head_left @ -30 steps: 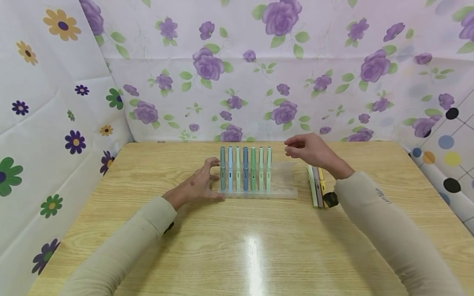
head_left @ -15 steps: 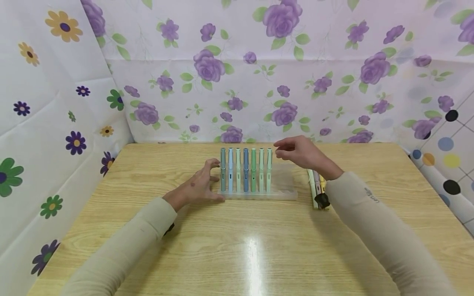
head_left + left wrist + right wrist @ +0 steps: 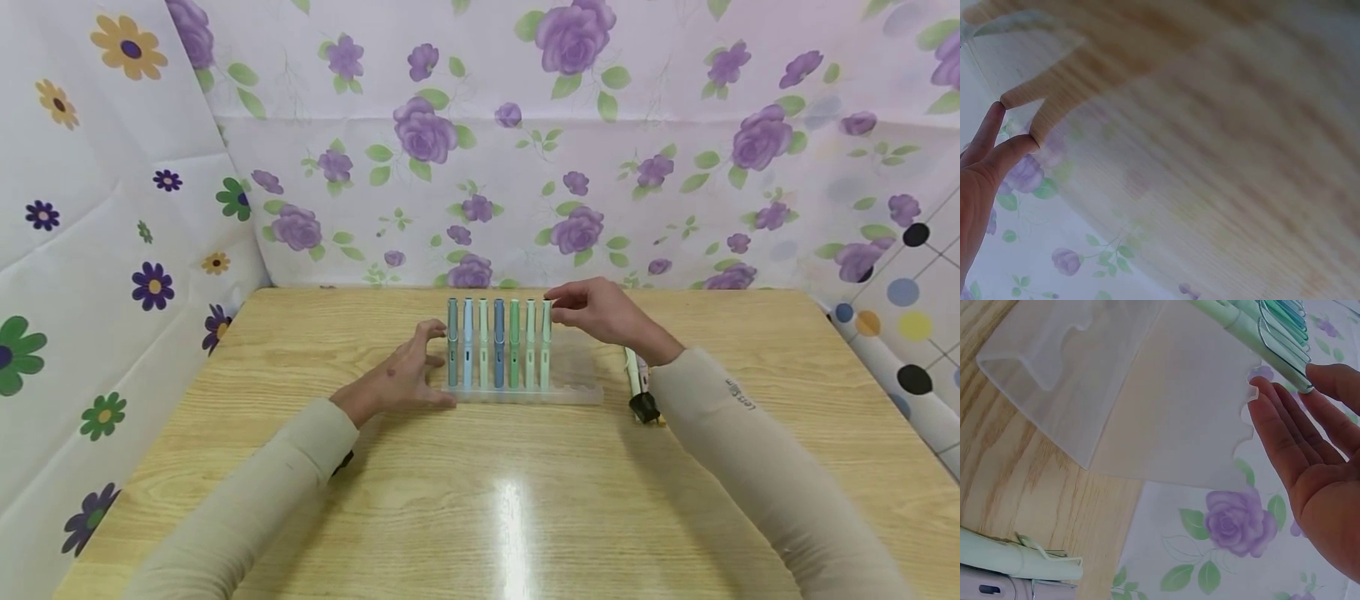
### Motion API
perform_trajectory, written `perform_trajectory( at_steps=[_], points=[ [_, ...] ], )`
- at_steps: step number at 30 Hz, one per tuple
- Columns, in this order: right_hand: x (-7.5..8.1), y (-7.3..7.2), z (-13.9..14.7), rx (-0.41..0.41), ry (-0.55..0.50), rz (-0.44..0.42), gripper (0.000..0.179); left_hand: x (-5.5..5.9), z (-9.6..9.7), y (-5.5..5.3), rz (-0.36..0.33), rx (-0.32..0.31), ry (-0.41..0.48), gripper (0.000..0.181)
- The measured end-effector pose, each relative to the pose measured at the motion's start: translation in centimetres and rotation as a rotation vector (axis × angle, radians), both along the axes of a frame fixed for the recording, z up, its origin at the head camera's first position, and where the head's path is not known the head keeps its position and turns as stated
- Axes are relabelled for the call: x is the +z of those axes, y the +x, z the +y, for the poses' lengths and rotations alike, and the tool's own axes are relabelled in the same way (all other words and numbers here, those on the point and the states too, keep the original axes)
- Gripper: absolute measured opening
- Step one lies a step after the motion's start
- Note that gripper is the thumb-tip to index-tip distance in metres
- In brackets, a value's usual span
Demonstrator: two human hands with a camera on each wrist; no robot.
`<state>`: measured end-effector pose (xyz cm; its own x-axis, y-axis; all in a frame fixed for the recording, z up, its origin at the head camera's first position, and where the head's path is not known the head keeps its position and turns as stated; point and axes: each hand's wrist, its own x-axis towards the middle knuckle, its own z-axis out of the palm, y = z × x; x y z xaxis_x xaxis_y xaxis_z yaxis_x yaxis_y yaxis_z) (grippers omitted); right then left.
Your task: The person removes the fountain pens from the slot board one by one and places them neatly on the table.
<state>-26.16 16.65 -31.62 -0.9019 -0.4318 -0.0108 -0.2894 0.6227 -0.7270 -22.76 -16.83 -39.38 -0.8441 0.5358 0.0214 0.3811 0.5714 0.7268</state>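
Note:
Several green and blue fountain pens (image 3: 498, 343) stand side by side in a clear pen stand (image 3: 573, 394) on the table. At the stand's left end is my left hand (image 3: 401, 371), its thumb by the front corner and bent fingers along the side; two of its fingertips (image 3: 1022, 142) show in the left wrist view. My right hand (image 3: 600, 312) pinches the cap end of the rightmost pale green pen (image 3: 1279, 359) between thumb and index finger. Its other fingers extend beside the stand's notched edge.
On the wooden table (image 3: 480, 483), right of the stand, lie a pale green pen (image 3: 1022, 557) and a mauve pen (image 3: 991, 584), partly under my right forearm. A black wrist device (image 3: 643, 408) hangs below that forearm. Flowered cloth (image 3: 420, 208) rises behind the table.
My right hand has moved left from beyond the row to the top of the rightmost pen. The left hand and the stand have stayed in place.

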Motion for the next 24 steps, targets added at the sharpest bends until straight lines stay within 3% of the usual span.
perform_trajectory(
  at_steps=[11,24],
  points=[
    [-0.4,0.4,-0.6,-0.028,-0.081,0.001,0.031,-0.1,0.0,-0.1,-0.007,0.009,-0.005,0.107],
    [1.2,0.5,1.4,-0.070,-0.140,0.003,0.035,-0.1,0.0,-0.2,0.003,-0.005,0.010,0.106]
  ],
)
